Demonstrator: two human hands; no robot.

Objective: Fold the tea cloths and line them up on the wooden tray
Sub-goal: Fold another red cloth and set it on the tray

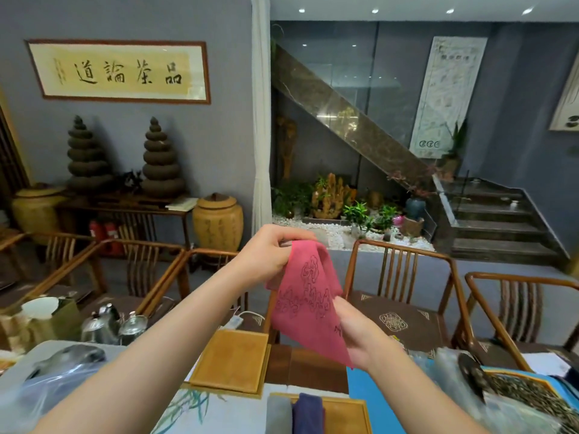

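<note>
On the near wooden tray (347, 415) lie a folded grey cloth (279, 415) and a folded navy cloth (308, 413), side by side. Above the table (307, 364), the right hand (360, 333) pinches the pink line-patterned tea cloth (310, 302) low, while the left hand (269, 255) pinches its top corner.

A: Where is there room on the wooden tray (347, 415)?
B: Its right half lies bare; a grey cloth (278, 415) and a purple cloth (308, 413) fill the left.
A: Anything crowding nearby?
B: A second tray (230, 360) just behind, a basket (513, 393) to the right.
</note>
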